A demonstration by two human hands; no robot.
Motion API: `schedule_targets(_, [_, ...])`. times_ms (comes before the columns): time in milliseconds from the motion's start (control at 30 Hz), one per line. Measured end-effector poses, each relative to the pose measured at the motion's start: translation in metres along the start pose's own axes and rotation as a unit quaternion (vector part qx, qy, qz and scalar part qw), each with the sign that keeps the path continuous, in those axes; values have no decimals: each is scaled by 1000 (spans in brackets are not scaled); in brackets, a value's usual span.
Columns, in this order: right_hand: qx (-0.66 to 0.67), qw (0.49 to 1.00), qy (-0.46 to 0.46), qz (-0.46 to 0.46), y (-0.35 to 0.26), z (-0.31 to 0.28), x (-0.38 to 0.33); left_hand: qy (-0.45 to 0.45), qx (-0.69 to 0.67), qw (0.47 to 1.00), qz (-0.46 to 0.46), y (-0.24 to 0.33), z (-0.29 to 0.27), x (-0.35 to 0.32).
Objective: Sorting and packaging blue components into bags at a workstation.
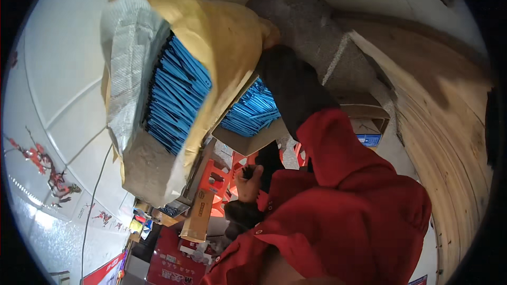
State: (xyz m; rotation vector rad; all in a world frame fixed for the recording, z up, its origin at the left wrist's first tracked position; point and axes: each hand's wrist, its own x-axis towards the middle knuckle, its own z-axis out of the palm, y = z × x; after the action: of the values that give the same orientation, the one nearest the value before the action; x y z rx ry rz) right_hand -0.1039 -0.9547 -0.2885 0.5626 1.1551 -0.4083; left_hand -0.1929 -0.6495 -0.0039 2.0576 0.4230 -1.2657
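A large yellow woven sack (pixel 227 26) with a pale lining stands tilted and gaping. Inside it lie many thin blue sticks (pixel 179 95) with dark ends, which look like pen barrels. At the sack's far right edge, my right hand (pixel 270 34) grips the yellow fabric, its fingers partly hidden. Under my right forearm, a cardboard box (pixel 253 141) holds more blue sticks (pixel 252 110). Lower down, close to my body, my left hand (pixel 250 186) is closed around a small dark bunch that I cannot make out.
Red plastic stools (pixel 212 178) stand beyond my left hand. A narrow cardboard carton (pixel 197 216) and a red box (pixel 171 264) are at lower left. Wooden boards (pixel 438 126) line the right side, with an open carton (pixel 367 113) beside them. A tiled wall (pixel 63 89) bounds the left.
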Motion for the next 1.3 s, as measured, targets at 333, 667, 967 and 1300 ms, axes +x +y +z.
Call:
schedule_targets(333, [-111, 965, -198, -129, 47, -26, -30, 24, -22, 999, 16, -17, -7, 8])
schedule_targets(667, [-345, 908, -233, -50, 72, -36, -53, 35, -538, 842, -5, -47, -92, 100])
schedule_targets(967, [-542, 797, -261, -61, 35, -15, -15, 37, -558, 829, 29, -59, -91, 207])
schedule_targets(1300, [-688, 668, -279, -49, 6, -31, -17, 63, -532, 842, 56, -78, -95, 228])
